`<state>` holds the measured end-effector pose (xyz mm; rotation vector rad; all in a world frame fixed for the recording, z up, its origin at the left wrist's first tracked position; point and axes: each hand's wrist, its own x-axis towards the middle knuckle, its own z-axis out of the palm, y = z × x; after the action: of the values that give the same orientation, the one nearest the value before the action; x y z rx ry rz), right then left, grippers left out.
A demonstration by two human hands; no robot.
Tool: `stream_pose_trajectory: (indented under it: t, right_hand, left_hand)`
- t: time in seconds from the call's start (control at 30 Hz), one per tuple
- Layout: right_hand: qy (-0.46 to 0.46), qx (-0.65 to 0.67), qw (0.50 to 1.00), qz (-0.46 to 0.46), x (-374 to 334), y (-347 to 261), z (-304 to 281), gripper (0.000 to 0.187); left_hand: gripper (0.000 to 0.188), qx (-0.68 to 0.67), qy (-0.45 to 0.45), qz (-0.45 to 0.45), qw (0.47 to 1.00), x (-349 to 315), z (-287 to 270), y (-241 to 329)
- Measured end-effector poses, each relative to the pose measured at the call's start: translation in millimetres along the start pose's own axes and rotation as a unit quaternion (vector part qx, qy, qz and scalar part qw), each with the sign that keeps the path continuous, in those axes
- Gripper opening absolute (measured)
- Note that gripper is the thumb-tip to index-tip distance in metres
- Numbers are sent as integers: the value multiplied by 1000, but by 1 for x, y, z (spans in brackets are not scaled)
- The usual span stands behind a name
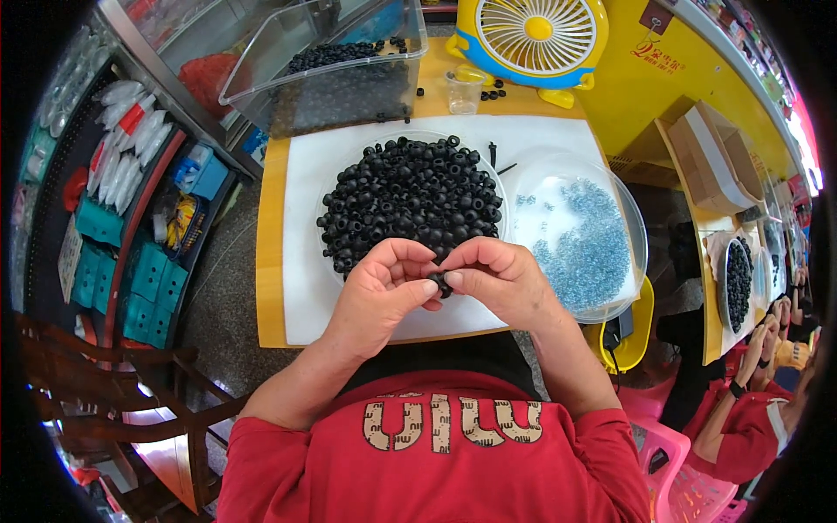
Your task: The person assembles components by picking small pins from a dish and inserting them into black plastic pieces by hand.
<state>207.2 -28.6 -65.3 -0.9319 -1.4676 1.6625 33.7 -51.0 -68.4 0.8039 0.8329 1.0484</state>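
Note:
Between the fingertips of both my hands is a small black ring-shaped part (442,283). My left hand (392,283) pinches it from the left with thumb and fingers. From the other side my right hand (493,277) grips it with thumb and forefinger. Just beyond the hands, a round clear tray (323,183) bears a heap of like black parts (410,196) with holes in them. To its right, a shallow clear round tray (641,235) holds many small pale-blue translucent pieces (580,253). Any small piece inside the held part is hidden by my fingers.
A clear plastic bin (340,96) with more black parts stands at the back left. Behind the trays are a small clear cup (464,91) and a yellow-blue fan (536,39). A yellow basket (641,331) sits below the right edge. Another person (741,410) works at the right.

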Motion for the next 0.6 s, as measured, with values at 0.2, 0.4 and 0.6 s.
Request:
stream_pose_trajectory:
  t: [0.2, 0.4, 0.6]
  right_hand:
    - [41, -71, 996, -27, 0, 9, 1, 11]
    - [74, -259, 944, -189, -4, 6, 4, 17]
    - [109, -396, 868, -278, -6, 8, 8, 31]
  left_hand:
    - [28, 42, 17, 26, 999, -1, 4, -3]
    - [25, -13, 18, 15, 1000, 1, 4, -5]
    - [27, -16, 53, 9, 998, 1, 8, -5]
